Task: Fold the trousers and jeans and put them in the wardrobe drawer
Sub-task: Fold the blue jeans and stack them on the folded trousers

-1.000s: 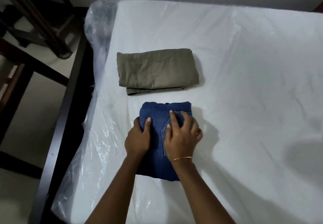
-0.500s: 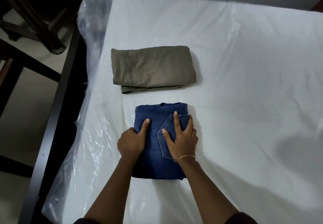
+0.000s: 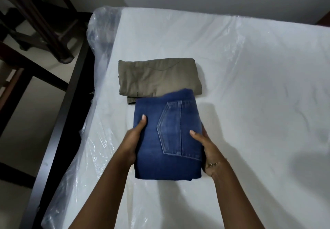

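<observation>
The folded blue jeans (image 3: 171, 121), back pocket facing up, are lifted above the mattress. My left hand (image 3: 133, 139) grips their left edge, thumb on top and fingers underneath. My right hand (image 3: 207, 148) grips the right edge the same way, a thin bracelet at the wrist. Folded olive-khaki trousers (image 3: 157, 77) lie flat on the mattress just beyond; the far edge of the jeans overlaps them in view. No wardrobe drawer is in view.
The white mattress (image 3: 250, 86) is wrapped in clear plastic, crinkled along its left side (image 3: 100, 37). A dark bed frame rail (image 3: 60, 130) runs down the left. Dark wooden furniture (image 3: 35, 14) stands on the pale floor at upper left.
Both hands pressed flat on top of the jeans before; now they have slid to the sides, gripped the bundle and raised it off the mattress toward the khaki trousers.
</observation>
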`<state>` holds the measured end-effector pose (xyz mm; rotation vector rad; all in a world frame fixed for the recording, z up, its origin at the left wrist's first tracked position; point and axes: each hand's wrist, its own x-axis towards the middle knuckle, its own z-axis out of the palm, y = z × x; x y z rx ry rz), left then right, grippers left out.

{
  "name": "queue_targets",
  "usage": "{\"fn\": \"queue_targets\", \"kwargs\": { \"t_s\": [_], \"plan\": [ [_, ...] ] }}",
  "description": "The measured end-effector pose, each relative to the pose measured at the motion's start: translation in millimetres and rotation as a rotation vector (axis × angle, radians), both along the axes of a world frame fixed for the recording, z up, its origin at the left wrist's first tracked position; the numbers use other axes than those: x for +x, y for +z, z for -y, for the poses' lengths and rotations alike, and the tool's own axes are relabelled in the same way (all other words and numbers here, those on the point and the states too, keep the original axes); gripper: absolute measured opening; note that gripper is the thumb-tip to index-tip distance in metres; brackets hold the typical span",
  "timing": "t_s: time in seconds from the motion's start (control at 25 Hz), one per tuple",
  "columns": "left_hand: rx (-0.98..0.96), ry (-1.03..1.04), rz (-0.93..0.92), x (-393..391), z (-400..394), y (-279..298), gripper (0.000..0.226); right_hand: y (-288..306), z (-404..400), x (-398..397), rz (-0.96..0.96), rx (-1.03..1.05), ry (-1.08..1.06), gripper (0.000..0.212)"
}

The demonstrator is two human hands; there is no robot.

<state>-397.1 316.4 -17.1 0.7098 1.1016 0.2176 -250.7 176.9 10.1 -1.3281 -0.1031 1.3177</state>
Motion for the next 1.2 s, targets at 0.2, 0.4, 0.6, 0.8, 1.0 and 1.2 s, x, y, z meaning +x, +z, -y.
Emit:
{"fn": "queue_targets", "kwargs": {
  "t_s": [0.2,0.4,0.6,0.8,1.0,1.2],
  "plan": [
    [0.166,0.12,0.123,48,-73,37,0.037,26,-87,52,0.322,0.041,0.001,0.056],
    [0.329,0.228,0.019,95,-135,39,0.023,8,-178,104,0.699,-0.084,0.05,0.049],
    [0.476,0.144,-0.287,116,-161,-6,0.04,-33,-206,101,1.185,-0.606,0.357,0.053],
    [0.447,0.111,-0.347,121,-163,-21,0.047,-58,-203,93,1.416,-0.671,0.301,0.056],
    [0.328,0.077,-0.329,123,-168,-17,0.045,-61,-205,96,1.419,-0.681,0.32,0.056],
    [0.149,0.077,-0.227,118,-156,0,0.038,-46,-197,103,1.345,-0.696,0.454,0.052]
  ]
}}
